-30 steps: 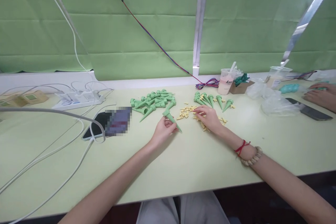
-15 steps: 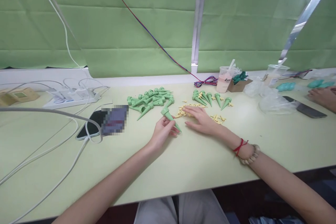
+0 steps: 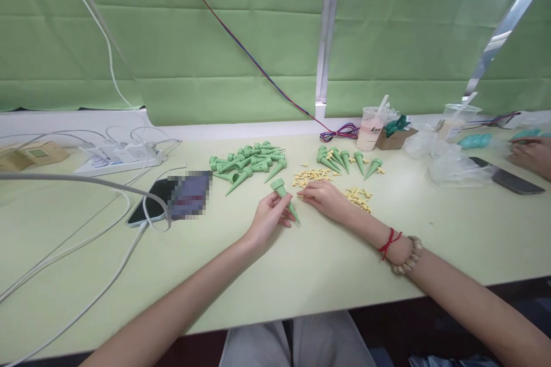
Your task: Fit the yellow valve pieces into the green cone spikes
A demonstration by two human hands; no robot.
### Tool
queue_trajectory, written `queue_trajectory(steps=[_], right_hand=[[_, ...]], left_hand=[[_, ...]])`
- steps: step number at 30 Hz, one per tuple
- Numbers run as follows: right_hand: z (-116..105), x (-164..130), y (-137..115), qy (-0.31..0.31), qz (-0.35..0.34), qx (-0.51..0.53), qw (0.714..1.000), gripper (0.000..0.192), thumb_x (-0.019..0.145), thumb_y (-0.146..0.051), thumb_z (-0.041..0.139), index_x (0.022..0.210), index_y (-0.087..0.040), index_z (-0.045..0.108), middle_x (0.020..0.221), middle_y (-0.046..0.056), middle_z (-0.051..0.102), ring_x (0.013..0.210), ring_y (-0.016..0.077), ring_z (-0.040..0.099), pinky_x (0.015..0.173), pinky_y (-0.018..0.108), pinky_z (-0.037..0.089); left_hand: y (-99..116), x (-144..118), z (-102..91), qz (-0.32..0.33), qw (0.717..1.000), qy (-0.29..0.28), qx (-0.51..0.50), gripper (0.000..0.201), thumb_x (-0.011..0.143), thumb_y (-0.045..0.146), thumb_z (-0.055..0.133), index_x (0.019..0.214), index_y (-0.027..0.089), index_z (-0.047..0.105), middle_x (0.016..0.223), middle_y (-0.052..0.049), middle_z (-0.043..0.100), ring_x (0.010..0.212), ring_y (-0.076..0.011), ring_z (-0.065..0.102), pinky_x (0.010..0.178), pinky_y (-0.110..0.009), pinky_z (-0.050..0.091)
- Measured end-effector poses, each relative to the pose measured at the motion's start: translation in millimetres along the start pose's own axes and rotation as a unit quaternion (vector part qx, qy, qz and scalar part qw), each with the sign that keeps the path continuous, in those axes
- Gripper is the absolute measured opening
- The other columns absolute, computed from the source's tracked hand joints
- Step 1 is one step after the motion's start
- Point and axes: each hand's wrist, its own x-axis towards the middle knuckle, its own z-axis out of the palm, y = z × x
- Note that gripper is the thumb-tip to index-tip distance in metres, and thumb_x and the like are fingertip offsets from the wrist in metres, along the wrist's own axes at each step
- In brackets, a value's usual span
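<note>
My left hand [image 3: 272,211] is closed around a green plant watering spike [image 3: 284,198], its wide cap up and its point slanting down to the right. Close by on the right, my right hand [image 3: 323,199] has its thumb and fingertips pinched together; whatever is between them is too small to make out. Small yellow valve-like pieces [image 3: 316,175] lie in a loose pile just beyond that hand. More yellow pieces [image 3: 358,198] are scattered to its right. Several green spikes [image 3: 253,160] form a heap behind my left hand. At the back right, other green spikes [image 3: 345,160] lie with yellow pieces attached to some.
On the left are a phone [image 3: 150,206], white cables and a power strip [image 3: 120,155]. A drink cup [image 3: 369,129], a small cardboard box [image 3: 396,139], plastic bags [image 3: 456,166] and a dark phone [image 3: 516,180] stand or lie rightward. Another person's hand [image 3: 534,156] is at far right.
My right hand has drawn back slightly from the yellow pile, and its spread fingers have closed into a pinch. My left hand still holds the spike, a little lower.
</note>
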Motion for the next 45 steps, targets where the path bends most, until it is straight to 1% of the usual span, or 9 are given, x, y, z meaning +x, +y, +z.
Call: queue_trajectory(steps=[7, 13, 18, 20, 22, 25, 28, 34, 45], right_hand=[[-2, -2, -5, -0.001, 0.017, -0.016, 1.0, 0.022, 0.087, -0.019, 0.046, 0.09, -0.016, 0.067, 0.084, 0.009, 0.059, 0.078, 0.0168, 0.054, 0.067, 0.028, 0.041], [-3, -1, 1, 0.001, -0.006, 0.01, 1.0, 0.02, 0.086, -0.017, 0.047, 0.078, -0.016, 0.066, 0.085, 0.008, 0.064, 0.083, 0.018, 0.057, 0.074, 0.03, 0.042], [-6, -1, -2, 0.076, 0.07, 0.131, 0.986, 0.009, 0.08, -0.02, 0.056, 0.082, -0.017, 0.064, 0.082, 0.006, 0.066, 0.078, 0.0175, 0.059, 0.071, 0.031, 0.044], [-9, 0, -5, 0.135, 0.14, 0.241, 0.951, 0.014, 0.077, -0.026, 0.059, 0.087, -0.017, 0.064, 0.083, 0.006, 0.067, 0.075, 0.0164, 0.061, 0.068, 0.03, 0.047], [-13, 2, -8, 0.173, 0.202, 0.374, 0.888, 0.025, 0.074, -0.033, 0.062, 0.093, -0.017, 0.064, 0.086, 0.006, 0.068, 0.077, 0.0161, 0.062, 0.069, 0.029, 0.049], [-15, 4, -11, 0.182, 0.262, 0.526, 0.789, 0.032, 0.068, -0.038, 0.066, 0.093, -0.018, 0.065, 0.088, 0.006, 0.069, 0.078, 0.0154, 0.064, 0.072, 0.029, 0.05], [-15, 5, -14, 0.187, 0.282, 0.581, 0.741, 0.03, 0.06, -0.037, 0.073, 0.083, -0.017, 0.066, 0.083, 0.004, 0.07, 0.072, 0.0144, 0.065, 0.069, 0.028, 0.051], [-15, 6, -21, 0.2, 0.286, 0.58, 0.736, 0.025, 0.051, -0.028, 0.079, 0.07, -0.017, 0.067, 0.077, 0.003, 0.07, 0.068, 0.014, 0.065, 0.07, 0.03, 0.053], [-17, 3, -25, 0.196, 0.267, 0.561, 0.759, 0.023, 0.051, -0.026, 0.079, 0.07, -0.017, 0.068, 0.074, 0.003, 0.071, 0.072, 0.0178, 0.067, 0.075, 0.033, 0.054]], left_hand=[[1, -1, -0.5, 0.01, 1.0, -0.009, -0.023, 0.038, 0.073, 0.032, 0.062, 0.105, 0.012, 0.055, 0.076, -0.006, 0.063, 0.07, -0.015, 0.063, 0.054, -0.023, 0.052], [4, -3, 1.4, 0.056, 0.997, -0.028, -0.041, 0.039, 0.077, 0.029, 0.058, 0.112, 0.014, 0.051, 0.097, -0.011, 0.065, 0.088, -0.02, 0.062, 0.055, -0.025, 0.054], [5, -5, 0.9, 0.084, 0.993, -0.07, -0.042, 0.04, 0.079, 0.033, 0.055, 0.114, 0.016, 0.052, 0.103, -0.011, 0.063, 0.083, -0.018, 0.063, 0.051, -0.022, 0.051], [5, -4, -0.2, 0.09, 0.994, -0.063, -0.025, 0.039, 0.077, 0.035, 0.057, 0.111, 0.015, 0.055, 0.098, -0.011, 0.065, 0.078, -0.0157, 0.063, 0.05, -0.02, 0.049], [5, -3, -1.1, 0.084, 0.995, -0.047, -0.016, 0.041, 0.074, 0.035, 0.061, 0.108, 0.014, 0.057, 0.091, -0.01, 0.067, 0.074, -0.0147, 0.063, 0.05, -0.019, 0.048], [5, -3, -1.1, 0.062, 0.997, -0.039, -0.017, 0.042, 0.07, 0.035, 0.065, 0.104, 0.012, 0.057, 0.087, -0.01, 0.067, 0.073, -0.0164, 0.064, 0.048, -0.019, 0.048], [7, -4, 0.4, 0.056, 0.998, -0.04, -0.013, 0.041, 0.068, 0.035, 0.066, 0.1, 0.011, 0.057, 0.084, -0.01, 0.067, 0.073, -0.0181, 0.065, 0.047, -0.02, 0.049], [7, -7, 2.9, 0.078, 0.995, -0.054, 0.002, 0.039, 0.066, 0.036, 0.068, 0.095, 0.012, 0.058, 0.076, -0.007, 0.066, 0.074, -0.0209, 0.065, 0.047, -0.023, 0.052], [9, -7, 0.7, 0.067, 0.996, -0.064, -0.001, 0.034, 0.069, 0.038, 0.065, 0.09, 0.011, 0.059, 0.088, -0.013, 0.068, 0.075, -0.0211, 0.065, 0.047, -0.024, 0.052]])
